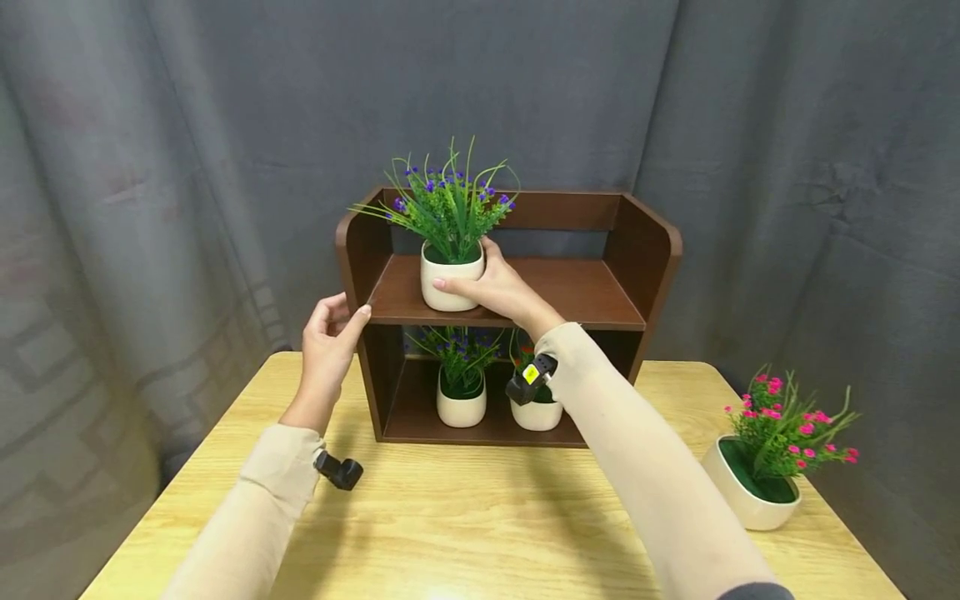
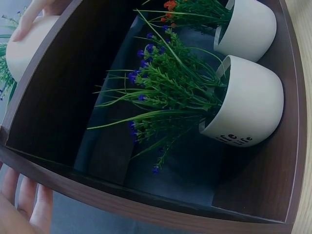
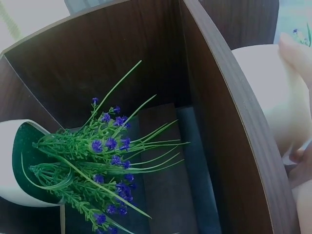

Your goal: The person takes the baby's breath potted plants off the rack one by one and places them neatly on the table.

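My right hand (image 1: pixel 510 287) grips a white flowerpot (image 1: pixel 452 287) of purple flowers (image 1: pixel 450 196) from its right side, thumb across the front. That pot is at the left part of the upper board of a dark brown two-tier shelf (image 1: pixel 577 292); I cannot tell whether its base touches the board. With my left hand (image 1: pixel 330 337) I hold the shelf's left side panel (image 1: pixel 363 267), thumb at the front edge and fingers on the outer side. On the lower tier stand a purple-flowered pot (image 2: pixel 251 102) and, right of it, an orange-flowered pot (image 2: pixel 248 27), partly hidden by my right wrist in the head view.
A white pot with pink flowers (image 1: pixel 750 483) stands on the right of the light wood table (image 1: pixel 450 517). Grey curtains (image 1: pixel 300 100) hang behind and at both sides. Each sleeve carries a small black wrist camera (image 1: pixel 339 471).
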Tool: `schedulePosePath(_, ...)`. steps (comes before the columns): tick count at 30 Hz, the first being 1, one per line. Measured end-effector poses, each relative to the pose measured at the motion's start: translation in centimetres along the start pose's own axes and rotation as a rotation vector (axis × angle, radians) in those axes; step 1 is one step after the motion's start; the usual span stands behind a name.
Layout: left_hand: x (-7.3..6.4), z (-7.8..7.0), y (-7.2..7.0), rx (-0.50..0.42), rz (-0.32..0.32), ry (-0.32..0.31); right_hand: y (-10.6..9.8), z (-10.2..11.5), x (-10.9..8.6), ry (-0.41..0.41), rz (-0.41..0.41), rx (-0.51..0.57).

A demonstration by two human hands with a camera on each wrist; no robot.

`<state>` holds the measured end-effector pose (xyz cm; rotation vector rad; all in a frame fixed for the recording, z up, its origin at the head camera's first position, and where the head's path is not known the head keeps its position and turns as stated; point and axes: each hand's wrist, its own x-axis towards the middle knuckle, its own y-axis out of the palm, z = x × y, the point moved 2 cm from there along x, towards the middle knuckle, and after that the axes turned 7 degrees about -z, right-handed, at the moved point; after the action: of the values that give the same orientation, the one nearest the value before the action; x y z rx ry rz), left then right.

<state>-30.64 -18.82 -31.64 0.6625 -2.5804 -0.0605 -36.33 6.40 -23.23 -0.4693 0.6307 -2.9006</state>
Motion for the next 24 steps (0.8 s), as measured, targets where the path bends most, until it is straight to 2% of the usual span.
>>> schedulePosePath(7,-0.1,-0.1,-0.1,0.008,-0.011,0.01,-0.1,0.2,-0.2,-0.034,0.003,0.001)
schedulePosePath(24,-0.1,0.0,0.3,0.004,-0.003,-0.004,-2.6,0.8,-2.9,-0.039,0.067,-0.171)
